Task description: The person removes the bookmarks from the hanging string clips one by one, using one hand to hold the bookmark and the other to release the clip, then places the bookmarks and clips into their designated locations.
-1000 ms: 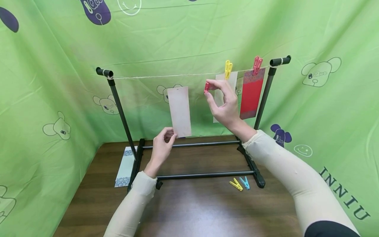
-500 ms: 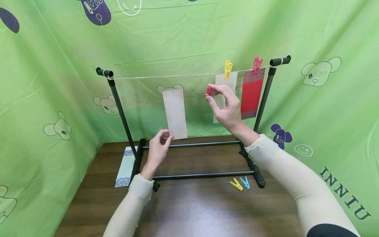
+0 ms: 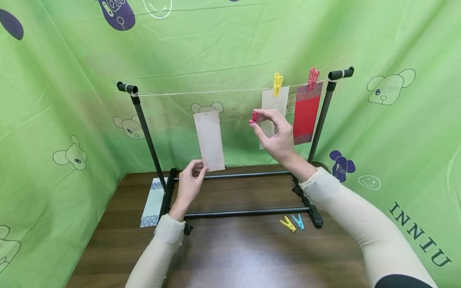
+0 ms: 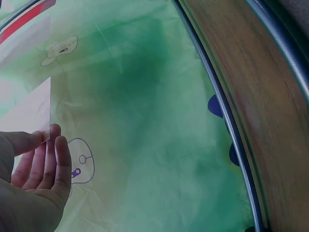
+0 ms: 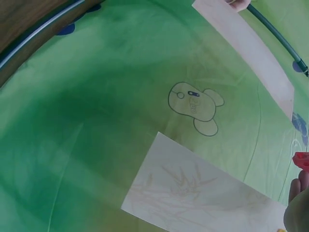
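Note:
Between thumb and fingers, my left hand pinches the lower left corner of a pale paper card, which stands upright below the string. The left wrist view shows the thumb on the card's corner. My right hand pinches a small red clothespin between thumb and fingertips, apart from the card and the string. Behind that hand a second pale card hangs from a yellow clothespin; faint leaf drawings show on it in the right wrist view. A red card hangs from a pink-red clothespin.
The string runs between two posts of a black rack on a brown wooden table. A blue-patterned card lies at its left foot. A yellow clothespin and a blue clothespin lie in front. Green cloth hangs behind.
My left hand has moved left and slightly down with the pale card, away from the string. My right hand has lowered a little with the red clothespin.

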Demonstrator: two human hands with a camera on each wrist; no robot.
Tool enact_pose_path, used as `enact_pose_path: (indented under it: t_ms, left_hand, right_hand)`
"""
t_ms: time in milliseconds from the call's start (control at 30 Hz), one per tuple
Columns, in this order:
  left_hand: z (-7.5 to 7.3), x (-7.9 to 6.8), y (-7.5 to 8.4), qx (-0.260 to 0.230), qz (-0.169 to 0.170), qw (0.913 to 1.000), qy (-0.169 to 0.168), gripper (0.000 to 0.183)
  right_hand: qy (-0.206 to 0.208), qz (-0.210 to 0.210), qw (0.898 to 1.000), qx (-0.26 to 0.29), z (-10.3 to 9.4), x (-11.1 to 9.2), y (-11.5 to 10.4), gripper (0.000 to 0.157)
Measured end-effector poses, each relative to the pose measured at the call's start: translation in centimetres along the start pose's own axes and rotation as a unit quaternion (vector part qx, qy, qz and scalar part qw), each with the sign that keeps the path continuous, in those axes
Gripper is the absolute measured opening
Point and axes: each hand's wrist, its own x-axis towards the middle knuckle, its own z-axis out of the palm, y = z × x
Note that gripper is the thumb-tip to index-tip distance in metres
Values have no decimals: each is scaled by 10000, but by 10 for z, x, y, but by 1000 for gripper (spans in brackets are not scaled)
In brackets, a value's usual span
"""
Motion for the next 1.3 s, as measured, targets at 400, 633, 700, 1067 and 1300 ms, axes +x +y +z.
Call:
enact_pose_path:
  t_ms: [400, 633, 700, 1067, 1300]
  left_hand:
    - [-6, -10, -7, 57, -159, 9998, 57, 17]
    - [-11, -15, -11, 153, -287, 9994, 85, 17]
    - [-12, -16, -13, 170, -323, 9993, 75, 16]
    - [-17, -25, -20, 271, -263, 9991, 169, 18]
    - [-19, -28, -20, 317, -362, 9987, 170, 19]
  right_hand:
    - [23, 229, 9997, -97, 2, -13, -12, 39]
    - [36, 306, 9994, -138, 1, -15, -31, 36]
    - [22, 310, 9994, -159, 0, -17, -32, 35]
    - [8, 478, 9987, -168, -4, -32, -29, 36]
    - [31, 566, 9982, -194, -7, -39, -28, 37]
